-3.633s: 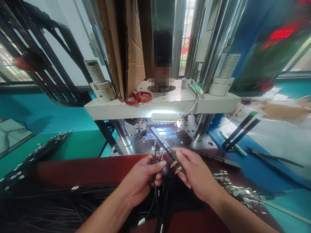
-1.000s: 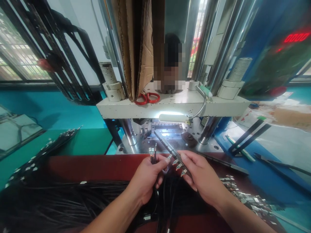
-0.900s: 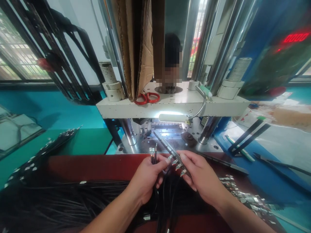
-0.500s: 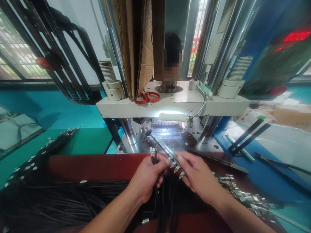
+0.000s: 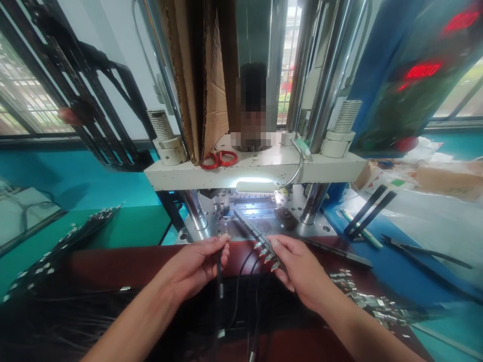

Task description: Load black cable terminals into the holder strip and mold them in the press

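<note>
My left hand [image 5: 202, 264] is closed, thumb and fingertips pinching the end of a black cable [image 5: 219, 274] that hangs down below it. Its tip is mostly hidden by the fingers. Closed around the lower end of a narrow metal bar [image 5: 249, 224] is my right hand [image 5: 300, 266]. Several small silver connectors [image 5: 267, 257] sit along the bar's left edge beside my thumb, and thin black cables trail from them toward me. The bar slants up and left, its far end in front of the lit press bed [image 5: 252, 207].
A press with a white plate [image 5: 320, 171] stands ahead, red-handled scissors [image 5: 219, 159] on top. Black cables lie in a bundle [image 5: 75, 317] at left; more connector ends [image 5: 362, 296] lie at right. Another metal bar [image 5: 339, 251] and pliers [image 5: 422, 249] lie to the right.
My left hand has moved left, away from the bar. The cluster of connector ends that stood up from it is gone from its top; it now pinches a cable end. The view has shifted slightly.
</note>
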Demonstrator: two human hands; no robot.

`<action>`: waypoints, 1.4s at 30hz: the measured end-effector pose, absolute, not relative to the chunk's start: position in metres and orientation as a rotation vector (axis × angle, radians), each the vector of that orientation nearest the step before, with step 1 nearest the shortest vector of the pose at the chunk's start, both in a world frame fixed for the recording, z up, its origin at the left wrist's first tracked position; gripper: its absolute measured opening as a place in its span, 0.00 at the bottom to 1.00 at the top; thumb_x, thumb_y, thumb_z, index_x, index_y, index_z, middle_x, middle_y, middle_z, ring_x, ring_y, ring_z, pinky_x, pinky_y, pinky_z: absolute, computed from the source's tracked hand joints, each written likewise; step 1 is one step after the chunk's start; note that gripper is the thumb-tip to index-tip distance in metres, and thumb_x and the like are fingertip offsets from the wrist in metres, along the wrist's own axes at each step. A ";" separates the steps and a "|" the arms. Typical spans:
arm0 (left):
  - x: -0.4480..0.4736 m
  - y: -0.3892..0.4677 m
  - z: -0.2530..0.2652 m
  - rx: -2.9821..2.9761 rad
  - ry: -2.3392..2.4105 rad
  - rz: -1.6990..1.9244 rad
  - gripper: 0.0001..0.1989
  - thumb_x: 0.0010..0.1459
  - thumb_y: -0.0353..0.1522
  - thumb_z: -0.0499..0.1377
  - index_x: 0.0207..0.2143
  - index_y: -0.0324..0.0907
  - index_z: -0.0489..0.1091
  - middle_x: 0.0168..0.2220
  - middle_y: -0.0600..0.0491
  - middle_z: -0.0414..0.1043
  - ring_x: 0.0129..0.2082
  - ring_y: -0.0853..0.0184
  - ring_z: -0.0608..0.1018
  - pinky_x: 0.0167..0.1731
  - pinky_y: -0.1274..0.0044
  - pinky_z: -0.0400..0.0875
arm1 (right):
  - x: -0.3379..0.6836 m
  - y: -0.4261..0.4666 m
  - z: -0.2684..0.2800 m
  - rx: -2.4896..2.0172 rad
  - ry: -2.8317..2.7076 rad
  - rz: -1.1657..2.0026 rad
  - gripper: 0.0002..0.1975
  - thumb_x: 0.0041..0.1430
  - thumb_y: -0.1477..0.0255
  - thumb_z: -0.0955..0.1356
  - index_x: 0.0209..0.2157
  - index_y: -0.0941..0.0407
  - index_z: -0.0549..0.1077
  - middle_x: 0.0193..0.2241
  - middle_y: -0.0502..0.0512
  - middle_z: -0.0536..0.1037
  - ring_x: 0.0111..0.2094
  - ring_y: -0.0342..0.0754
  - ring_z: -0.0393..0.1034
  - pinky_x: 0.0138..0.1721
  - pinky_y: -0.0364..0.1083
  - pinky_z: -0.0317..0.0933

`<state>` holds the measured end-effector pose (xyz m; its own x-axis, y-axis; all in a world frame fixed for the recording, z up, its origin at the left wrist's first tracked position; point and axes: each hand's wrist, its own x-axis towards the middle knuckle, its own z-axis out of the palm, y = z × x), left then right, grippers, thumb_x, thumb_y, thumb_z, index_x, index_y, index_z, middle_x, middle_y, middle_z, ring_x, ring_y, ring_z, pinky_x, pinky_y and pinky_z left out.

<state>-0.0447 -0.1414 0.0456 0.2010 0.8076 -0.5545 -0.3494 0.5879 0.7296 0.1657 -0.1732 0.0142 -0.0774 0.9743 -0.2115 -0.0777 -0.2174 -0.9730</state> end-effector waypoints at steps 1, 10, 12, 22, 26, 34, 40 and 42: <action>-0.047 -0.142 0.049 0.498 1.076 0.775 0.08 0.51 0.25 0.64 0.35 0.34 0.69 0.28 0.52 0.69 0.23 0.76 0.71 0.22 0.86 0.69 | 0.166 -0.173 0.014 -1.269 -1.090 1.460 0.19 0.60 0.59 0.63 0.47 0.55 0.72 0.20 0.45 0.64 0.12 0.35 0.53 0.09 0.35 0.41; -0.024 -0.142 0.037 0.814 1.022 0.670 0.09 0.51 0.26 0.60 0.34 0.42 0.62 0.23 0.60 0.62 0.17 0.78 0.63 0.14 0.86 0.57 | 0.164 -0.173 0.015 -1.286 -1.103 1.437 0.19 0.60 0.60 0.63 0.46 0.56 0.72 0.17 0.43 0.62 0.12 0.35 0.51 0.09 0.35 0.42; -0.021 -0.140 0.033 0.860 1.048 0.698 0.09 0.52 0.28 0.60 0.34 0.43 0.62 0.23 0.60 0.62 0.16 0.78 0.62 0.14 0.85 0.56 | 0.163 -0.173 0.015 -1.301 -1.087 1.432 0.19 0.59 0.60 0.64 0.47 0.55 0.72 0.18 0.43 0.63 0.12 0.35 0.52 0.09 0.35 0.42; -0.016 -0.142 0.026 0.869 1.026 0.755 0.10 0.54 0.34 0.62 0.31 0.41 0.62 0.19 0.61 0.61 0.16 0.78 0.62 0.15 0.85 0.57 | 0.163 -0.173 0.014 -1.289 -1.082 1.459 0.19 0.60 0.59 0.63 0.47 0.55 0.72 0.17 0.44 0.63 0.13 0.35 0.50 0.10 0.35 0.41; -0.022 -0.141 0.023 0.803 0.990 0.697 0.10 0.55 0.35 0.61 0.28 0.40 0.63 0.18 0.59 0.60 0.16 0.78 0.62 0.15 0.85 0.55 | 0.163 -0.172 0.014 -1.282 -1.075 1.464 0.19 0.61 0.60 0.63 0.48 0.55 0.72 0.18 0.44 0.64 0.13 0.35 0.51 0.10 0.35 0.41; -0.025 -0.144 0.023 0.729 0.955 0.661 0.09 0.54 0.33 0.61 0.27 0.39 0.64 0.21 0.59 0.61 0.14 0.80 0.59 0.12 0.85 0.46 | 0.163 -0.173 0.012 -1.261 -1.119 1.479 0.20 0.61 0.59 0.62 0.48 0.56 0.72 0.20 0.46 0.66 0.13 0.35 0.51 0.10 0.35 0.42; -0.025 -0.144 0.019 0.759 0.915 0.687 0.10 0.55 0.34 0.59 0.25 0.38 0.64 0.22 0.59 0.60 0.15 0.80 0.59 0.12 0.85 0.47 | 0.163 -0.173 0.012 -1.251 -1.163 1.488 0.22 0.61 0.58 0.62 0.50 0.56 0.71 0.22 0.48 0.69 0.13 0.35 0.51 0.10 0.35 0.42; -0.026 -0.144 0.018 0.762 0.911 0.690 0.10 0.55 0.34 0.59 0.25 0.38 0.64 0.22 0.58 0.60 0.15 0.80 0.59 0.12 0.85 0.47 | 0.163 -0.174 0.013 -1.242 -1.182 1.488 0.22 0.61 0.58 0.62 0.50 0.56 0.71 0.21 0.48 0.69 0.13 0.35 0.51 0.10 0.35 0.42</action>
